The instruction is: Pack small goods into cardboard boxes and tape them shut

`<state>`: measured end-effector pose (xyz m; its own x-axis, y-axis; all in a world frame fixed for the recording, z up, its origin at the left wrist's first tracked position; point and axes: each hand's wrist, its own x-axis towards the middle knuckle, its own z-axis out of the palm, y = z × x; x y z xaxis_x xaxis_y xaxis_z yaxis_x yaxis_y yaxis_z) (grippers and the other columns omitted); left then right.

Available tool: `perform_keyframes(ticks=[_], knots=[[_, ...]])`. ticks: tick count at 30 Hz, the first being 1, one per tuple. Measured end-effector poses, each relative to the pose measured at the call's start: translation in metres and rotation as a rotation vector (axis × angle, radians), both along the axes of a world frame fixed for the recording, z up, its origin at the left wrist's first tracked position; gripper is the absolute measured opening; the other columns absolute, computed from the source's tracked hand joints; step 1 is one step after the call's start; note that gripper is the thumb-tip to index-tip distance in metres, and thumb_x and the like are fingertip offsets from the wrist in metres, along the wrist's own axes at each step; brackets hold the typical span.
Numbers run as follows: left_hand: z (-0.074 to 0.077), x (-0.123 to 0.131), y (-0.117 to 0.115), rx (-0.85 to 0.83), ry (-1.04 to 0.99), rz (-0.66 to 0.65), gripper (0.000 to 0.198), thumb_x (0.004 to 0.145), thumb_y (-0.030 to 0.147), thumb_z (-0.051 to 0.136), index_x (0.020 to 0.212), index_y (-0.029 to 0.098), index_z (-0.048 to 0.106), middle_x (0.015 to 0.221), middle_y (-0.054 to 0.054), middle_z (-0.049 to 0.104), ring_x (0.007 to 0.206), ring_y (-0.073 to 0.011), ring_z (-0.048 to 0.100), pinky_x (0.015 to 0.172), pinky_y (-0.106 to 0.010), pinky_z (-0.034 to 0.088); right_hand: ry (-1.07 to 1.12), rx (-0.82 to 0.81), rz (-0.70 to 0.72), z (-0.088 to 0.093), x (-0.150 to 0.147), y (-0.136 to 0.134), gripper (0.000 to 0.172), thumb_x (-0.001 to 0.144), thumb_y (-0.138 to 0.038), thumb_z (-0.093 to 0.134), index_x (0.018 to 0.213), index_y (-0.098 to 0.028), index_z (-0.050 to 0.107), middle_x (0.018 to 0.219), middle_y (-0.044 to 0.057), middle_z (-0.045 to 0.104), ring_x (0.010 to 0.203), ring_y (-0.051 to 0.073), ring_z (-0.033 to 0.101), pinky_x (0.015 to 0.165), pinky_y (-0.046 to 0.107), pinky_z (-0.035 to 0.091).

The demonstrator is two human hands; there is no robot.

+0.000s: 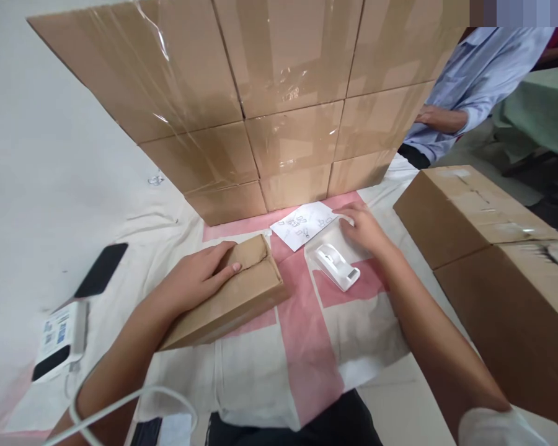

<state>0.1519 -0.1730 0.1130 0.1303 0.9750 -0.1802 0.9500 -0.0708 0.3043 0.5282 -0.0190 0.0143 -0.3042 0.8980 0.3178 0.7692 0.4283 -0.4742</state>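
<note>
Left hand (199, 275) touches one small box (244, 291); right hand (363, 227), one sheet (302, 224).

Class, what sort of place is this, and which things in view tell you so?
Probably an indoor packing or craft workspace: taped cardboard boxes stand on cloth, a white tape dispenser sits nearby, and the left hand rests on a separate carton.

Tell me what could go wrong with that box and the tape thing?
The left hand rests on the cardboard box beside a ragged line in its top, so pressing hard might tear it more. The white tape dispenser sits near the right hand, which could bump it. A white cable crosses in front of the left forearm and might snag.
</note>
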Motion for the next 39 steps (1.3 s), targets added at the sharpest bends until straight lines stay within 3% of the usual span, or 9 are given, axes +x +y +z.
perform_keyframes(ticks=[4,9,16,23,28,35,39], knots=[[-0.004,-0.003,-0.002,-0.016,0.013,0.019,0.052,0.097,0.063,0.040,0.139,0.034,0.052,0.136,-0.004,0.067,0.114,-0.0312,0.065,0.093,-0.039,0.047,-0.178,-0.014,0.147,-0.026,-0.018,0.017,0.053,0.094,-0.009,0.042,0.135,-0.027,0.070,0.155,0.012,0.048,0.133,0.035,0.039,0.105,0.056,0.037],[-0.004,-0.007,-0.004,-0.044,-0.002,0.042,0.054,0.096,0.063,0.043,0.140,0.033,0.052,0.136,-0.004,0.067,0.115,-0.0313,0.065,0.096,-0.038,0.047,-0.227,0.010,0.089,-0.039,-0.030,0.018,0.047,0.096,-0.008,0.040,0.123,-0.022,0.075,0.153,0.011,0.051,0.132,0.036,0.035,0.103,0.055,0.034],[-0.005,-0.013,-0.003,-0.086,-0.060,0.063,0.053,0.097,0.063,0.044,0.143,0.038,0.050,0.141,0.005,0.064,0.118,-0.0266,0.061,0.101,-0.033,0.044,-0.193,0.019,-0.036,-0.035,-0.029,0.020,0.033,0.100,-0.018,0.045,0.112,-0.019,0.075,0.143,0.011,0.060,0.125,0.035,0.042,0.099,0.050,0.038],[-0.005,-0.013,-0.006,-0.060,-0.063,0.064,0.051,0.097,0.064,0.044,0.141,0.039,0.051,0.139,0.005,0.065,0.118,-0.0256,0.062,0.103,-0.034,0.043,-0.122,0.053,-0.079,-0.027,-0.033,0.016,0.034,0.101,-0.018,0.039,0.111,-0.014,0.071,0.118,0.016,0.069,0.109,0.032,0.051,0.096,0.046,0.041],[-0.005,-0.013,-0.007,-0.061,-0.058,0.069,0.054,0.096,0.065,0.045,0.142,0.037,0.052,0.140,0.004,0.065,0.118,-0.0270,0.062,0.102,-0.035,0.044,-0.122,0.021,-0.063,-0.022,-0.035,0.014,0.026,0.100,-0.024,0.046,0.107,-0.014,0.069,0.112,0.018,0.071,0.105,0.032,0.056,0.093,0.043,0.042],[-0.004,-0.015,-0.008,-0.070,-0.063,0.078,0.056,0.095,0.068,0.043,0.141,0.038,0.052,0.139,0.003,0.064,0.118,-0.0265,0.062,0.103,-0.036,0.043,0.057,-0.063,-0.072,-0.027,-0.034,0.014,0.031,0.097,-0.018,0.043,0.111,-0.014,0.071,0.099,0.013,0.076,0.089,0.026,0.067,0.083,0.035,0.048],[-0.006,-0.018,-0.007,-0.080,-0.068,0.077,0.056,0.094,0.071,0.043,0.140,0.041,0.051,0.140,0.004,0.063,0.119,-0.0263,0.061,0.101,-0.037,0.043,0.170,-0.069,-0.041,-0.033,-0.033,0.014,0.038,0.095,-0.017,0.044,0.121,-0.016,0.072,0.100,0.010,0.078,0.090,0.027,0.071,0.087,0.036,0.051]])
